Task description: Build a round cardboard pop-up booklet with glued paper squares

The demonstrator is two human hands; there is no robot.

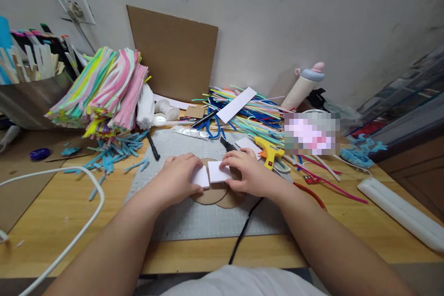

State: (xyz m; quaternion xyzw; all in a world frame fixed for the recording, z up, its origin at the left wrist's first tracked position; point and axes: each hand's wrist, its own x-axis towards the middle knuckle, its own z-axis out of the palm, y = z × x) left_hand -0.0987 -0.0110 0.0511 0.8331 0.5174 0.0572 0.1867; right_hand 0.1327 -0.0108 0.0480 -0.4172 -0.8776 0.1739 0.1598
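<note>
Two small white rectangular pieces lie side by side over rounded cardboard cutouts point(208, 196) on the grey cutting mat point(194, 229). My left hand point(178, 175) is closed on the left white piece point(200, 178), thumb at its lower edge and fingers at its top. My right hand point(248, 169) grips the right white piece point(218, 173) between thumb and fingers. A narrow gap separates the two pieces. Just beyond my right hand are a yellow glue gun point(268, 151) and a black-handled tool point(228, 143). Parts of the cutouts are hidden under the pieces and hands.
Pipe cleaner bundles point(111, 88) stand at left beside a metal pot point(38, 99) of sticks. Loose pipe cleaners point(256, 122) lie at the back under a white strip point(237, 104). A power strip point(398, 212) sits at right. A black cord point(243, 231) crosses the mat's front edge.
</note>
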